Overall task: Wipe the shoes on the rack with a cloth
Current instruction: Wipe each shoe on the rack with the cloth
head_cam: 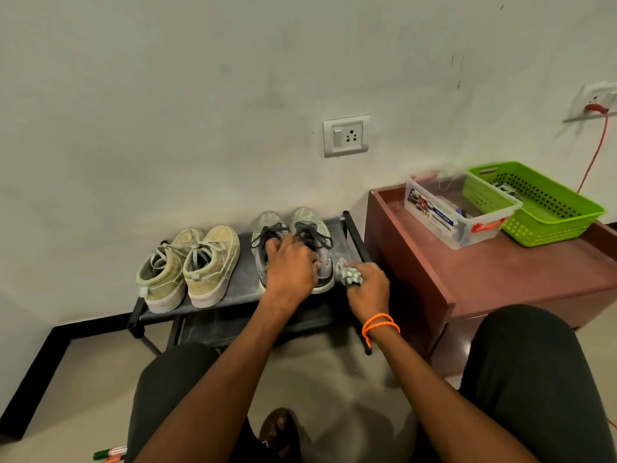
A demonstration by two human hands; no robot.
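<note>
Wiping is just starting: left hand point(289, 269) is gripping the grey lace-up sneakers point(309, 228). Right hand point(367, 289) is clutching a crumpled grey cloth point(347, 275) at their four o'clock. Next, it likely needs pressing against the heel.

Your colours at the rack: muted shoes, bright plastics.
You see grey sneakers point(314, 242) with dark laces, beige sneakers point(190, 269) with pale laces, a black rack point(233, 309), a grey-and-white patterned cloth point(349, 275), an orange wristband point(380, 324), a lime-green basket point(547, 212) and a reddish-brown cabinet point(500, 272).
</note>
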